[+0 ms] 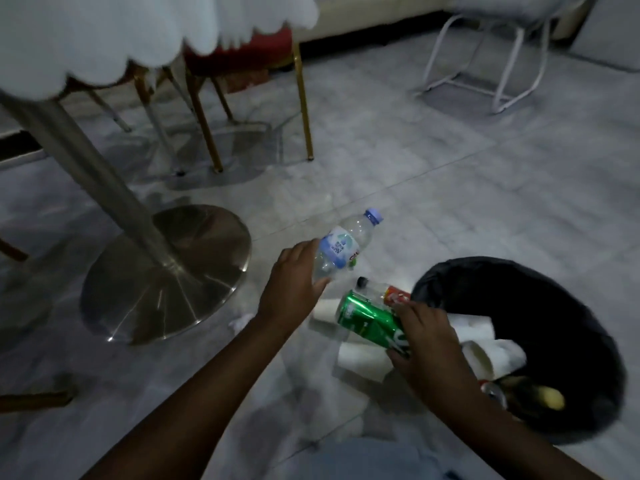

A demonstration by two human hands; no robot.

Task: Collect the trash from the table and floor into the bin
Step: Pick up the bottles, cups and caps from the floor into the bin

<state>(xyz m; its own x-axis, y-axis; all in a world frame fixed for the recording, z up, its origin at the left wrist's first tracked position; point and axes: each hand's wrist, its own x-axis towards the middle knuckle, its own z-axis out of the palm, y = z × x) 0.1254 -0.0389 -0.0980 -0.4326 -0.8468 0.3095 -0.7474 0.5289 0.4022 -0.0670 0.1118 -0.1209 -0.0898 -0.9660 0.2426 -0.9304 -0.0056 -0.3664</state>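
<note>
Upper left of frame: desk (104, 36) with white scalloped cloth, metal pedestal base (166, 271) on the tiled floor (415, 168); red chair (242, 57) with gold legs behind it. Small crumpled paper scrap (241, 321) on floor just right of the base. Centre: left hand (294, 289), grip closed around the bottom end of a clear plastic water bottle (341, 249), blue cap pointing up-right, bottle off the floor. Below it, white paper cups (323, 315) lying on the floor. Right hand (426, 344), grip wrapped on a green soda can (370, 320), tilted, beside a red-labelled bottle (384, 292); can't tell if that bottle is also held. Lower right: black-lined bin (554, 306), holding paper cups and other trash. White wire chair (491, 57) upper right.
</note>
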